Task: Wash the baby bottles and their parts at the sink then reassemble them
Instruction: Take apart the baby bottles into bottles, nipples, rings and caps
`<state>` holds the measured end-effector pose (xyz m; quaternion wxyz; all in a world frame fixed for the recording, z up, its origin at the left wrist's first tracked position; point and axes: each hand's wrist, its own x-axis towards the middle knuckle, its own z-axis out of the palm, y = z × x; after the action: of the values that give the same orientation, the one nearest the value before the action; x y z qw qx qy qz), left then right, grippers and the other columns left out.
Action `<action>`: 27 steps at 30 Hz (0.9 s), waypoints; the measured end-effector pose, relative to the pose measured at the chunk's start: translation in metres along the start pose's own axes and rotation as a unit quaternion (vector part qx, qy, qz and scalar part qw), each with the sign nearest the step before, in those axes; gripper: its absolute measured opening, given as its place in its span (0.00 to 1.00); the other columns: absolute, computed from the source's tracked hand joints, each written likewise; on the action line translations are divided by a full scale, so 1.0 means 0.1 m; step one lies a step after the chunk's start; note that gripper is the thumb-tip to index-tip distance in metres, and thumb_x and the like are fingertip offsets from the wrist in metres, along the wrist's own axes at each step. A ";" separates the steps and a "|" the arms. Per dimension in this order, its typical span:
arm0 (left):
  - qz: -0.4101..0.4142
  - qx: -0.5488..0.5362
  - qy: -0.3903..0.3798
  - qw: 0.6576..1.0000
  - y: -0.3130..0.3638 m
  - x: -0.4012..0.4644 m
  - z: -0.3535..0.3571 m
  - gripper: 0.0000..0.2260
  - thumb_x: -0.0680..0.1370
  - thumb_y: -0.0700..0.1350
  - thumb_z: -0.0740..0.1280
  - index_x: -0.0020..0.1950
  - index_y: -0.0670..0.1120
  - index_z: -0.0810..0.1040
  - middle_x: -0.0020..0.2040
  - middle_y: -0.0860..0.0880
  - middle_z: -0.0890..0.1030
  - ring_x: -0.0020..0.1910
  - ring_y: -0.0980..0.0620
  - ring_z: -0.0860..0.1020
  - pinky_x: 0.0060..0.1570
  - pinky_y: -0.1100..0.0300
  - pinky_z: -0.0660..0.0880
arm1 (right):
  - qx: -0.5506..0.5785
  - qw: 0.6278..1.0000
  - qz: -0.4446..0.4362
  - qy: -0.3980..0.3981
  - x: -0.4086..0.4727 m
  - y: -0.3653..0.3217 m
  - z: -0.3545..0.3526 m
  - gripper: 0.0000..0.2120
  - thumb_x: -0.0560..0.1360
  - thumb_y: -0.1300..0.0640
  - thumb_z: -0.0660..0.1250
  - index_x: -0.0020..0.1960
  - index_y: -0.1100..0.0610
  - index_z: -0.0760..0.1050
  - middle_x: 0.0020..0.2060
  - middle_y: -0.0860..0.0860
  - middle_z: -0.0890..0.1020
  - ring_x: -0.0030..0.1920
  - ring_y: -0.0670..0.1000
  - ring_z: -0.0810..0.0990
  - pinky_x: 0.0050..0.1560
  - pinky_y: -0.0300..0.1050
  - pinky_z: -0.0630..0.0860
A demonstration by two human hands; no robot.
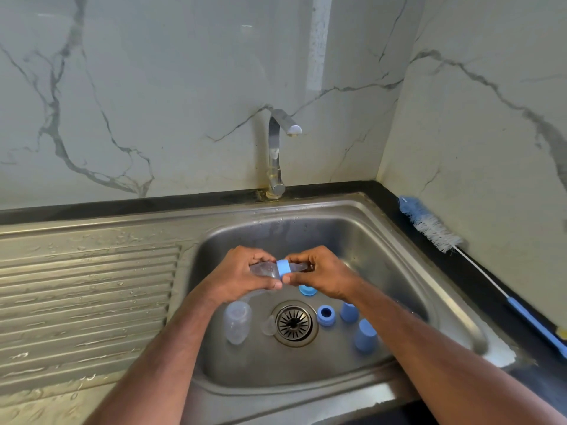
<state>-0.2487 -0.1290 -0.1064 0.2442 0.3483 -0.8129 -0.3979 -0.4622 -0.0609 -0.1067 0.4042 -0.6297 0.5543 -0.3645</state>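
Baby bottle (pixel 264 269), clear and lying on its side, is held in the air over the sink basin (pixel 368 240), between both hands. The left hand (pixel 245 276) curls its fingers and thumb round the bottle's body. The right hand (pixel 319 274) grips the nipple end, with thumb and fingers closed around the blue collar ring (pixel 283 268) where the two hands meet.

On the basin floor below lie more parts. A second clear bottle (pixel 237 322) rests on its side left of the drain strainer (pixel 294 323), and a clear nipple (pixel 268 325) sits just beside the strainer's left edge. Another blue ring (pixel 325 315) stands right of the drain, and a further blue piece (pixel 307 290) shows partly beneath the right hand. Two blue caps (pixel 349 312) (pixel 365 335) sit farther right, under the right forearm.

The faucet (pixel 277 154) rises behind the basin with no water running. A ribbed drainboard (pixel 86 286), wet with drops, spreads to the left. A bottle brush (pixel 429 223) with a blue handle lies on the dark surface (pixel 478 271) along the right wall.
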 end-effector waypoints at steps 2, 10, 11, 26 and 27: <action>-0.016 -0.039 -0.024 0.999 -0.02 -0.02 -0.03 0.15 0.67 0.45 0.82 0.52 0.48 0.85 0.47 0.50 0.87 0.49 0.48 0.85 0.54 0.49 0.80 | -0.009 0.999 -0.032 -0.021 -0.01 0.00 0.00 0.17 0.72 0.62 0.78 0.60 0.59 0.83 0.50 0.52 0.87 0.50 0.48 0.85 0.57 0.43 0.81; -0.005 -0.025 0.012 1.000 -0.08 0.02 -0.01 0.22 0.62 0.55 0.80 0.53 0.50 0.85 0.47 0.53 0.86 0.49 0.51 0.84 0.57 0.45 0.80 | 0.079 0.996 0.036 0.006 0.02 0.01 0.01 0.30 0.74 0.56 0.77 0.74 0.52 0.72 0.61 0.51 0.82 0.59 0.50 0.84 0.58 0.47 0.82; -0.004 -0.018 0.012 1.000 -0.08 0.03 -0.01 0.21 0.63 0.53 0.81 0.53 0.50 0.85 0.48 0.53 0.86 0.49 0.52 0.84 0.56 0.46 0.80 | 0.066 0.996 0.054 0.021 0.02 0.00 0.02 0.25 0.75 0.52 0.75 0.71 0.54 0.76 0.56 0.53 0.85 0.53 0.51 0.86 0.55 0.49 0.83; 0.005 -0.012 0.008 1.000 -0.11 0.03 0.02 0.18 0.64 0.53 0.79 0.51 0.51 0.85 0.45 0.54 0.86 0.47 0.52 0.84 0.53 0.47 0.81 | 0.116 0.992 0.054 0.021 0.06 0.02 0.09 0.20 0.75 0.56 0.76 0.65 0.51 0.77 0.56 0.57 0.82 0.53 0.56 0.85 0.50 0.51 0.84; 0.005 -0.012 0.009 1.000 -0.11 0.04 0.02 0.19 0.63 0.54 0.78 0.52 0.51 0.85 0.45 0.54 0.86 0.47 0.52 0.84 0.52 0.48 0.81 | 0.099 0.992 0.075 0.023 0.06 0.01 0.09 0.17 0.77 0.53 0.74 0.64 0.53 0.78 0.54 0.57 0.83 0.50 0.57 0.86 0.49 0.52 0.85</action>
<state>-0.2482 -0.1356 -0.1165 0.2573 0.3449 -0.8076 -0.4032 -0.4536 -0.0658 -0.1112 0.4774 -0.5351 0.5703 -0.4006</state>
